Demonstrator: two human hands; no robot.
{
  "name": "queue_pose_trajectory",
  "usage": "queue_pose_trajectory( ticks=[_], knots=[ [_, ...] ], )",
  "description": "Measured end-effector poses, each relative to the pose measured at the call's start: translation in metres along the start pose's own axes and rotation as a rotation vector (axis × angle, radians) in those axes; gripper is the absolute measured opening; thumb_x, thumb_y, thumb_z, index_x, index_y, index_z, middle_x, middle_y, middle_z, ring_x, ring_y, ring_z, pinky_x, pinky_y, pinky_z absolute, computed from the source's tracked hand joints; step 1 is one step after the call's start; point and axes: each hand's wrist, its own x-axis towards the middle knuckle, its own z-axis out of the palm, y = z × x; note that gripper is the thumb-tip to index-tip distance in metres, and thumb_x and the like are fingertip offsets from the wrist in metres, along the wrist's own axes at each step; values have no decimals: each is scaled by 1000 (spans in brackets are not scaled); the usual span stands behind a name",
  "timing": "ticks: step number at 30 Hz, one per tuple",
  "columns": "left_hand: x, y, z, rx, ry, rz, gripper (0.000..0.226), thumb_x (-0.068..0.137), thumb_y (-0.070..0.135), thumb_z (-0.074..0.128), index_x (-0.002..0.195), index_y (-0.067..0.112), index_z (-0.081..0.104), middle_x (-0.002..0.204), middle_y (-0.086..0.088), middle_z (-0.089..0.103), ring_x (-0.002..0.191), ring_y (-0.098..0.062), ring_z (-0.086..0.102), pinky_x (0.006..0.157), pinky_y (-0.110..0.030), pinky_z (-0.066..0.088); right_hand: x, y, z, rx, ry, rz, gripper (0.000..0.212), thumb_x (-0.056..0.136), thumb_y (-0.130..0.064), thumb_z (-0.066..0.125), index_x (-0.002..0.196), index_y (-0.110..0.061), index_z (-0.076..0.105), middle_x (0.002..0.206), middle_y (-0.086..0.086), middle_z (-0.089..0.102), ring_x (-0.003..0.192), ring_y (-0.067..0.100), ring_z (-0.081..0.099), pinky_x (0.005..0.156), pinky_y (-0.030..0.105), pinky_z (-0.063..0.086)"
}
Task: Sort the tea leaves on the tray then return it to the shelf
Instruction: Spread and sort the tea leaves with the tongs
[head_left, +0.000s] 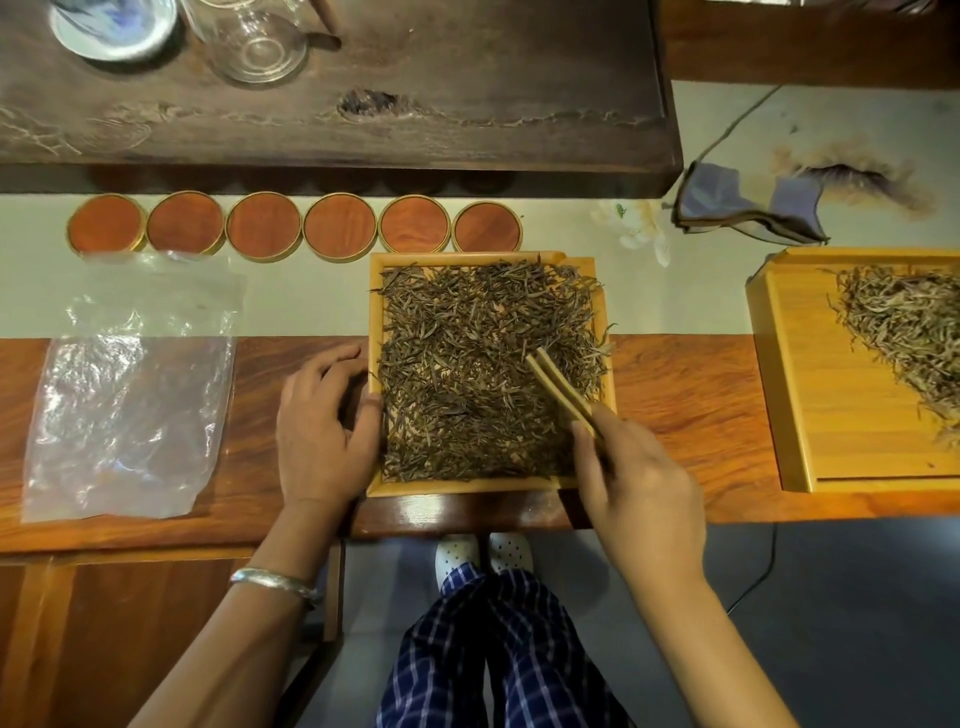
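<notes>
A square wooden tray (467, 488) sits at the table's front edge, filled with dark dried tea leaves (478, 364). My left hand (322, 421) grips the tray's left rim, thumb over the edge. My right hand (639, 488) holds wooden tweezers (561, 389) at the tray's lower right corner. The tweezer tips reach into the leaves right of centre, slightly apart.
A second wooden tray (789, 395) with paler tea leaves (904, 327) lies to the right. A clear plastic bag (130, 405) lies to the left. Several round wooden lids (301, 226) line up behind the tray. A grey cloth (748, 208), glassware (254, 41) and a bowl (114, 26) stand farther back.
</notes>
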Motion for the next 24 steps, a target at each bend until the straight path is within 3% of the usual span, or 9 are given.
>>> queue_pose_trajectory(
  ticks=[11,19,24],
  knots=[
    [0,1,-1,-3,-3,-12,36,83,26,51,115,17,63,125,-1,60,113,-21,48,91,-28,34,-7,14,-2,-94,-59,22,20,94,-25,56,102,-11,67,68,4,61,49,26,59,36,29,41],
    [0,3,-1,11,-8,-21,38,82,27,50,115,16,64,126,0,60,113,-22,49,89,-25,32,-17,20,-7,-96,-57,46,34,94,-31,46,105,-8,67,77,5,67,54,25,63,39,29,45],
    [1,3,-1,5,-12,-23,37,82,26,51,116,16,64,126,-1,60,113,-23,49,88,-27,33,-19,20,-10,-108,-65,62,29,93,-28,51,105,-8,67,76,5,66,54,25,62,38,29,44]
  ],
)
